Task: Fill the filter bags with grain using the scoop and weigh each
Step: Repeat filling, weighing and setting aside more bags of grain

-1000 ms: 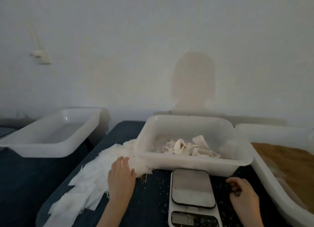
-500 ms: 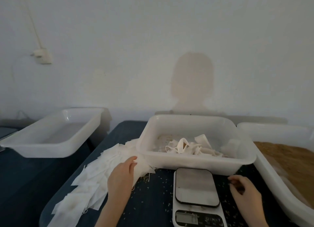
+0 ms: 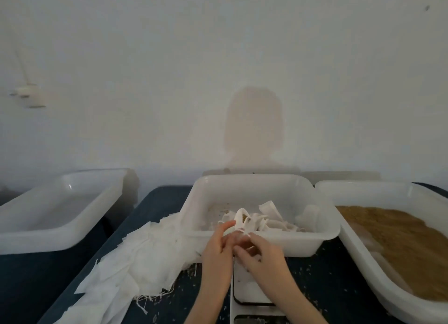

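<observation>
From the head camera, the left hand (image 3: 217,248) and right hand (image 3: 263,255) are meeting above the scale (image 3: 252,287). Their fingers are pinching a thin white filter bag (image 3: 240,220) in front of the middle tub (image 3: 264,241). The bag looks light, soft and floppy, so holding its top edges is probably best. The grain (image 3: 402,236) is sitting in the right tub.

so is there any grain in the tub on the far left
No, the left tub looks bare inside, while the brown grain fills the right tub.
</observation>
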The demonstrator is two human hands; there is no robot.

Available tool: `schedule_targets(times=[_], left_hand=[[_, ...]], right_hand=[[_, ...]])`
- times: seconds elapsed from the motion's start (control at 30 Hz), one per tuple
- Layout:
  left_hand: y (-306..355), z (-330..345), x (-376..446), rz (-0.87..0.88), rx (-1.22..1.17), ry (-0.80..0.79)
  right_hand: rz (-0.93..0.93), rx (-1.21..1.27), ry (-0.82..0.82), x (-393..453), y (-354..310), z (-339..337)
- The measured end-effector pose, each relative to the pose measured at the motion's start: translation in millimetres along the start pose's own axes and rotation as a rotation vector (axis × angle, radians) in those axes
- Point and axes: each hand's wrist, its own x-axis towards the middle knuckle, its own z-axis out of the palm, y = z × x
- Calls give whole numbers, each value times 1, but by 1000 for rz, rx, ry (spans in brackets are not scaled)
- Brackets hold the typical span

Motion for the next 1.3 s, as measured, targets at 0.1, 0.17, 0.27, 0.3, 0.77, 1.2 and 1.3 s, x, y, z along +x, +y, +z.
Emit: schedule_targets(times=[0.1,0.17,0.27,0.3,0.77,1.2,1.3], left_hand=[[3,10,-2,-21,-106,-8],[5,12,-4,-34,-164,-32],[5,13,-4,-55,-185,-72],[4,13,-4,-64,-192,-85],[-13,23,-2,262,885,-143],[-10,34,-15,183,802,-26],[-9,30,-12,227,804,-21]], right_hand=[[40,75,61,3,2,-2],[68,127,67,3,6,-6],[63,131,64,2,10,-10],[58,114,65,2,11,-11],[89,-443,149,-5,17,-24],[27,-633,45,-16,28,-46],[9,-673,9,-18,29,-49]])
